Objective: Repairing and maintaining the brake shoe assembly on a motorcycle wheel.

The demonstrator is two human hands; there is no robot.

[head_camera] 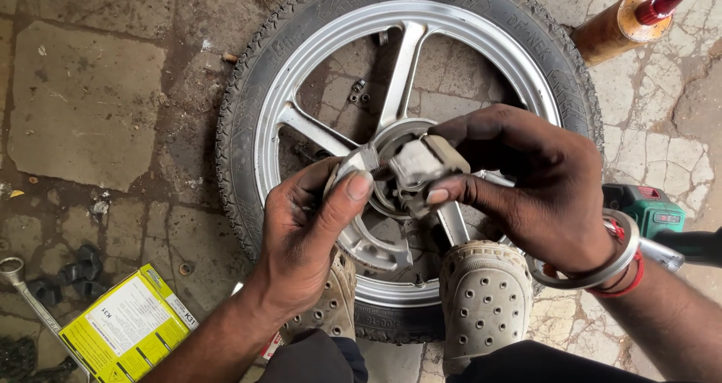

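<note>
Wide open paving on the far left, nothing there. Near left is cluttered: yellow box [128, 324], spanner [26, 296], black rubber blocks [71, 274]. The wheel [301, 74] fills the middle, only gaps between spokes to reach through. Far right an oil bottle [624, 22] blocks; a green power tool [650, 210] crowds the right.

Dull grey cast metal, matt with a rough tan lining, on the brake shoes [421, 165] pinched between left hand [312, 225] and right hand [538, 183]. Satin silver alloy wheel [406, 59] at twelve o'clock, ringed by matt black knobbly rubber tyre [241, 112]. Glossy yellow cardboard box [124, 326] at seven o'clock. Perforated beige rubber clogs [485, 296]. Cracked, gritty stone floor [83, 97].
</note>
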